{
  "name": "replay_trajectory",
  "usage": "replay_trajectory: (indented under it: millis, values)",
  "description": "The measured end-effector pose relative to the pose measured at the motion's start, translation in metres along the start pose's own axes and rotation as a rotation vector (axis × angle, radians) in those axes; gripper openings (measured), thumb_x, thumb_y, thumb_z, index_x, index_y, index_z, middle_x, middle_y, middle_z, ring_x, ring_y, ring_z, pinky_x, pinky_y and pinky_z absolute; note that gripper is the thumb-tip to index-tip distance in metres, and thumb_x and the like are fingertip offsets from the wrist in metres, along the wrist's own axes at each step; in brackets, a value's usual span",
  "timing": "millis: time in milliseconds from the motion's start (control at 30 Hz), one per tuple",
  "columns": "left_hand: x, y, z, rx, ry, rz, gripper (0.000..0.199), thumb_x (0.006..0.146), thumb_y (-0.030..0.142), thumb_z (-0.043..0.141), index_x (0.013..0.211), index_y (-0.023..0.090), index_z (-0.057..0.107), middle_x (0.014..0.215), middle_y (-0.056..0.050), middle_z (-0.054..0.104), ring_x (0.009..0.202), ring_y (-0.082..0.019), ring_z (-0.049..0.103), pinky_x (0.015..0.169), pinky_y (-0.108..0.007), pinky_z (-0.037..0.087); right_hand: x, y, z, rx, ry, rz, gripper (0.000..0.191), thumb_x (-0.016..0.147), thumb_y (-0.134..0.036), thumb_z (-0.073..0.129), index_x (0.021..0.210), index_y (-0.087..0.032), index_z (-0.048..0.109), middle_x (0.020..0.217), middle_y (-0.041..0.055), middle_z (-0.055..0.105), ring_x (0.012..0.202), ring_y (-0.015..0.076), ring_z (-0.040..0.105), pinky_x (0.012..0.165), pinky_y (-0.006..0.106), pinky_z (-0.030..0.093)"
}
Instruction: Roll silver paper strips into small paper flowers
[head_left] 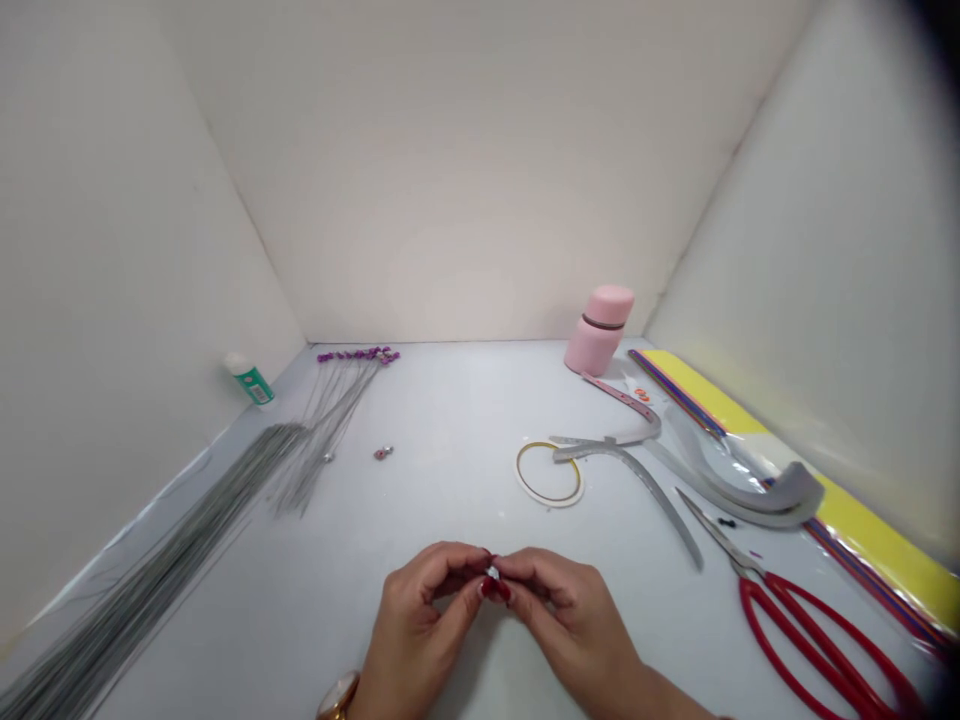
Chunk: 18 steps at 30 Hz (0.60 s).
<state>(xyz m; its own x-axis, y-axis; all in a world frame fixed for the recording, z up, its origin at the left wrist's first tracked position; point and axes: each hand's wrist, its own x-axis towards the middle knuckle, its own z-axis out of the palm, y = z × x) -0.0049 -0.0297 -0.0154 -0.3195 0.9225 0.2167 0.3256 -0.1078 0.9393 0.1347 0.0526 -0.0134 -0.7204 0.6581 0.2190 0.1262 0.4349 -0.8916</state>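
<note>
My left hand [416, 625] and right hand [566, 620] meet close before me, fingers pinching a tiny silver piece [492, 573] between them. Red scissors [810, 640] lie to my right, a wire bundle [127, 580] to my left, and a pink bottle [600, 330] stands farthest, near the back wall.

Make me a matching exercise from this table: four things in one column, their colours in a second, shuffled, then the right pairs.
Things:
1. scissors handles
2. lidded flask
3. tiny blossoms on the wire tips
4. label on the small white-capped bottle

Colours:
A. green
B. pink
C. red
D. purple

Pairs: 1-C, 2-B, 3-D, 4-A
</note>
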Motion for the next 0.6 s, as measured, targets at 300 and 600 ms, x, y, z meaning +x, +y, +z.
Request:
replay_trajectory:
  millis: [300,600]
  values:
    - [0.003,-0.001,0.003,0.103,0.011,0.140,0.030,0.073,0.006,0.052,0.102,0.013,0.057,0.087,-0.010,0.062,0.075,-0.018,0.061,0.066,-0.027,0.052,0.006,0.014,0.006,0.340,-0.057,0.272,0.018,0.077,-0.034,0.057,0.084,-0.019,0.063,0.067,0.0024,0.065,0.060,0.0156,0.060,0.054,0.023,0.048]
    - [0.009,-0.007,-0.015,0.151,0.377,-0.049,0.028,0.077,0.009,0.048,0.104,0.016,0.053,0.101,-0.009,0.057,0.091,-0.019,0.055,0.075,-0.030,0.046,0.011,0.017,0.013,0.478,-0.025,0.434,0.036,0.070,-0.049,0.060,0.082,-0.015,0.062,0.069,0.0050,0.064,0.055,0.0134,0.055,0.051,0.023,0.041]
